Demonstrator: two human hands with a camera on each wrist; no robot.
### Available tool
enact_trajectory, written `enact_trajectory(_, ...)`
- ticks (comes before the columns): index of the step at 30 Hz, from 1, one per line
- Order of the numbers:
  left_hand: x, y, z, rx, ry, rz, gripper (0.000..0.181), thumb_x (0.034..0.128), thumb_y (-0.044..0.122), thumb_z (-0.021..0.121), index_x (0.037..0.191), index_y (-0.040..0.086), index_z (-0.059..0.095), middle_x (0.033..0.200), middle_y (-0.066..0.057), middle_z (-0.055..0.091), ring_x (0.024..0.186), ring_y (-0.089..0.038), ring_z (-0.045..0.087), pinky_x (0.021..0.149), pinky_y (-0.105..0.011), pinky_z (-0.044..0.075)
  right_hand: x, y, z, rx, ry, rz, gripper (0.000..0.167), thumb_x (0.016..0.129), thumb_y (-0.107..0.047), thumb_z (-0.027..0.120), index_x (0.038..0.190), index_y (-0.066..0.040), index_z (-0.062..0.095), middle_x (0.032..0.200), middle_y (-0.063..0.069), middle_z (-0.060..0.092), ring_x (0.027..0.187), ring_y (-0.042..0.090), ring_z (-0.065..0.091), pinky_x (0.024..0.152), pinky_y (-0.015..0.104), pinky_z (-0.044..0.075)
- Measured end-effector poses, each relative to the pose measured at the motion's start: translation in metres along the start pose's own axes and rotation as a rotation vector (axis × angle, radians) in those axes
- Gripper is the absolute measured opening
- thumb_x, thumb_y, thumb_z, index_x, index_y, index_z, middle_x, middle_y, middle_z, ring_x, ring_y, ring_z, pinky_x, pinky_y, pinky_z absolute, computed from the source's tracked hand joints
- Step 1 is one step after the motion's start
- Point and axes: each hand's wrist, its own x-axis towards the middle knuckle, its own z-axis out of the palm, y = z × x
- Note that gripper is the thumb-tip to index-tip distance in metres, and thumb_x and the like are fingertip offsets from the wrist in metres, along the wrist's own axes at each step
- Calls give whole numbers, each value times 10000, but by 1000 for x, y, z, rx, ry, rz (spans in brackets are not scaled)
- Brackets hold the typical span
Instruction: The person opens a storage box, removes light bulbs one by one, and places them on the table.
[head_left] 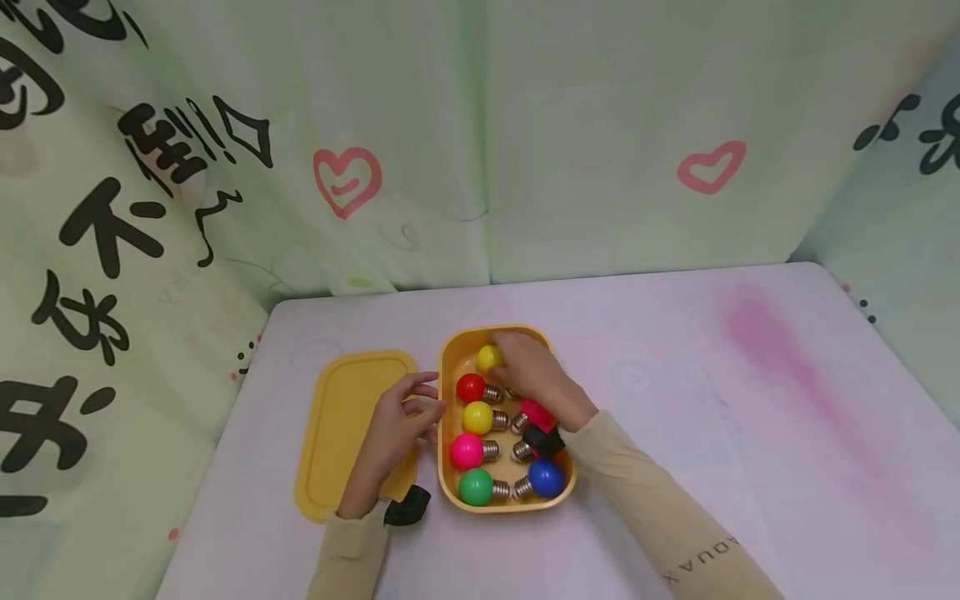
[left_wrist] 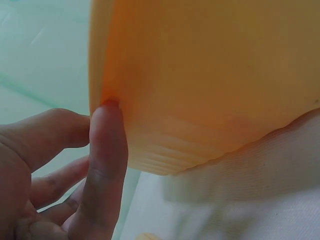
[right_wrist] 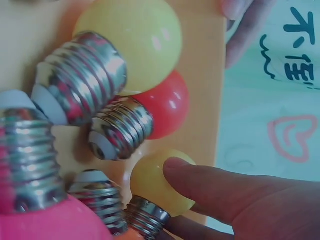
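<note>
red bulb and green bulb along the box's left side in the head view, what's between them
In the head view, two bulbs lie between the red bulb and the green bulb: a yellow bulb, then a pink bulb.

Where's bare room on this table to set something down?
The widest bare patch of table lies right of the yellow tray, between the right sleeve and the curtain. A smaller one is in front of the tray, between the sleeves. It's crowded inside the tray, where bulbs line both sides, and just left, where the left hand overlaps the yellow lid.

Yellow bulb [head_left: 488, 358] partly hidden, right sleeve [head_left: 667, 512] cropped
</note>
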Motion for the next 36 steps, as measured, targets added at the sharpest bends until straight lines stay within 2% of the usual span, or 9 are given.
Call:
enact_trajectory(4, 0, 0, 0, 6, 1, -2, 464, 907, 109, 724, 1347, 114, 576, 1123, -122, 641, 823, -202, 684, 642, -313, 609, -3, -1, -6, 38, 2, -6, 380, 932, -170, 694, 1265, -18, 594, 1094, 92, 665, 937, 234, 585, 923, 376, 537)
enact_trajectory(11, 2, 0, 0, 4, 6, -5, 470, 900, 105, 731, 1344, 135, 580, 1125, -114, 642, 830, -198, 680, 654, -301, 609, -15, -2, -18, 71, 26, 0, 439, 937, -165, 693, 1335, -23, 573, 1251, 127, 641, 1112, 287, 598, 1027, 438, 500)
enact_trajectory(24, 1, 1, -1, -10, -6, -9, 464, 903, 102, 727, 1342, 119, 577, 1127, -123, 636, 809, -184, 673, 647, -307, 609, -24, 3, -32, 62, 59, 2, 464, 906, -149, 729, 1325, -6, 587, 1239, 164, 644, 1123, 319, 604, 1011, 459, 511)
enact_trajectory(36, 1, 1, 0, 0, 3, -3, 470, 899, 94, 730, 1342, 128, 578, 1128, -124, 637, 794, -187, 673, 640, -299, 607, -31, 16, -42, 84, 86, 4, 441, 910, -138, 721, 1315, -12, 600, 1246, 166, 640, 1133, 330, 596, 1005, 481, 512)
